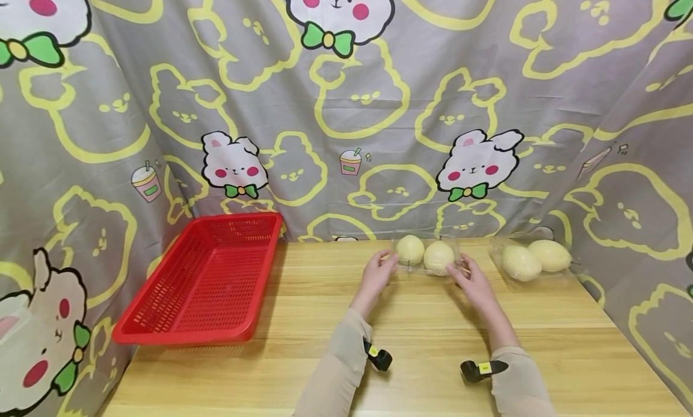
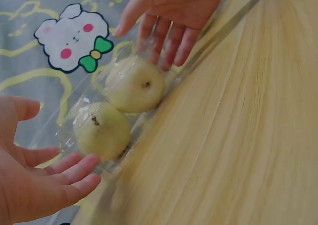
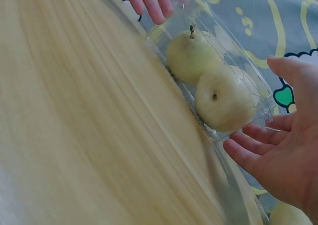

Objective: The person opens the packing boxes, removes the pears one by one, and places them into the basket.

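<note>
Two pale yellow pears sit side by side in a clear plastic box at the back of the table, near the curtain. My left hand is at the box's left end, its fingers extended and relaxed, with the fingertips right at the plastic. At the opposite end is my right hand, thumb apart from the loosely extended fingers. In the right wrist view its fingertips overlap the box's lower corner. Neither hand has its fingers curled round the box.
A second clear pack with two pale pears lies at the back right. An openwork red plastic basket stands on the left of the wooden table. A grey patterned curtain hangs behind and along the sides.
</note>
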The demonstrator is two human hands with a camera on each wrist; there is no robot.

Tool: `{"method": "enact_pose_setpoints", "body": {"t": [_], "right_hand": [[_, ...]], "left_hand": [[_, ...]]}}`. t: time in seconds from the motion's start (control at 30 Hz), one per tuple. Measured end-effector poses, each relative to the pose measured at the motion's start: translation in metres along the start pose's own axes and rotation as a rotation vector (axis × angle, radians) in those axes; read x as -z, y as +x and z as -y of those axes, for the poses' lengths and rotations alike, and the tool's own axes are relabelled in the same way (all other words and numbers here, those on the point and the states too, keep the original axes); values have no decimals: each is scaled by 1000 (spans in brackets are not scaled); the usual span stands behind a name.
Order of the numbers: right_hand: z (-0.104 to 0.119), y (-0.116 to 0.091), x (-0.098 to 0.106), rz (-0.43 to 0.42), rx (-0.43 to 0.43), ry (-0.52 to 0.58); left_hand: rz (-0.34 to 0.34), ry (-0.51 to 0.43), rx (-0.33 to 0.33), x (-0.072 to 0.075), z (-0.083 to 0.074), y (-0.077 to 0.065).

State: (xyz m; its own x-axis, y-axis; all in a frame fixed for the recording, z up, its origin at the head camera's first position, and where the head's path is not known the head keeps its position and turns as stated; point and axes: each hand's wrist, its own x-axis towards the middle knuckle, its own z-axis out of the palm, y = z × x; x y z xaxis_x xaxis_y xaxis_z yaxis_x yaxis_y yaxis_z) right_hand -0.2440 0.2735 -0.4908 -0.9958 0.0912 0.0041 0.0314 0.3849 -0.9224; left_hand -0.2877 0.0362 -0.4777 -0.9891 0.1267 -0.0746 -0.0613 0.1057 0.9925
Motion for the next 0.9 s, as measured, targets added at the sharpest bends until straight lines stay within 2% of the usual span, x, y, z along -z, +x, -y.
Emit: {"method": "enact_pose_setpoints", "body": {"t": [0.2, 0.37, 0.63, 0.9], "right_hand": [[2, 0, -7, 15, 22, -6], [6, -1, -13, 23, 26, -22], [12, -3, -22, 68, 46, 39], [15, -11, -35, 87, 47, 86]], "left_hand": [[-11, -18, 0, 10, 1, -8], [-9, 6, -2, 19, 3, -15], [-24, 13, 22, 36, 4, -28], [-41, 12, -5, 51, 11, -40]]}}
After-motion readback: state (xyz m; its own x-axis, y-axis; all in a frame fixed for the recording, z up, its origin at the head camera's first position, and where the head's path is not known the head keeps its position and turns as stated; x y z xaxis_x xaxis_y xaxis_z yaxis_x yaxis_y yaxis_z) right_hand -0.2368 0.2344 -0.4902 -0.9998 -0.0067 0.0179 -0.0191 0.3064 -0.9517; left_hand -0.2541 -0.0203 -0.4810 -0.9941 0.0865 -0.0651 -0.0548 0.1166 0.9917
